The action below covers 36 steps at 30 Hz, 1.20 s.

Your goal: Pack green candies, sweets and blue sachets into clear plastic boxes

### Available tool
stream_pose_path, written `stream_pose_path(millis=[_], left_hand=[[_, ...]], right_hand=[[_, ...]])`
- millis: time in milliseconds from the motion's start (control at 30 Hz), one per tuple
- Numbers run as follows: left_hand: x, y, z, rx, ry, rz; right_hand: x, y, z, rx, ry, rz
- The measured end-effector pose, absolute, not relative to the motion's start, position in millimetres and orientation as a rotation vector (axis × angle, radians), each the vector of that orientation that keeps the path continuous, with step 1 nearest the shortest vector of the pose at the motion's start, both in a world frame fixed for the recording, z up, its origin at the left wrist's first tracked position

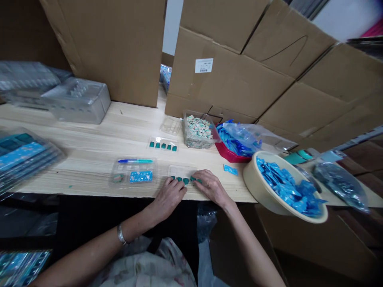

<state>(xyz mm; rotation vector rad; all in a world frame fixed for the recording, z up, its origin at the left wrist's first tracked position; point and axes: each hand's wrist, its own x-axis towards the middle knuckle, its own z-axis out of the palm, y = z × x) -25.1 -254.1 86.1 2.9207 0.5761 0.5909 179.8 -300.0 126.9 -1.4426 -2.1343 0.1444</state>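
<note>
A shallow clear plastic tray lies at the table's front edge, with several small teal blocks in a row along its near side. My left hand curls its fingers over the tray's near left corner, beside the blocks. At the row's right end, my right hand pinches a teal block between thumb and fingers. To the left is a clear blister tray holding a blue pen, a blue patterned packet and a small pale-and-green piece. Behind lies another tray of teal blocks.
A clear tub of small pale pieces and a red basin of blue packets stand behind. At right are a cream basin of blue packets and a loose packet. Stacked blister trays lie left; cardboard walls the back.
</note>
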Motion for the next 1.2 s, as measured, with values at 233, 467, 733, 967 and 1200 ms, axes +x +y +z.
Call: stream_pose_path(millis=[233, 467, 733, 967, 1200], left_hand=[[-25, -256, 90, 2.936, 0.589, 0.585], [-27, -255, 94, 2.941, 0.576, 0.556], [-33, -253, 98, 2.867, 0.576, 0.678], [-103, -231, 105, 2.739, 0.856, 0.926], [-140, -240, 97, 2.648, 0.835, 1.024]], right_hand=[[180, -317, 116, -1.421, -2.176, 0.047], [177, -307, 115, -1.409, -2.116, 0.148], [177, -307, 129, -1.487, -2.062, 0.215], [172, -352, 123, -1.539, -2.222, 0.07], [160, -371, 84, -1.506, -2.06, -0.187]])
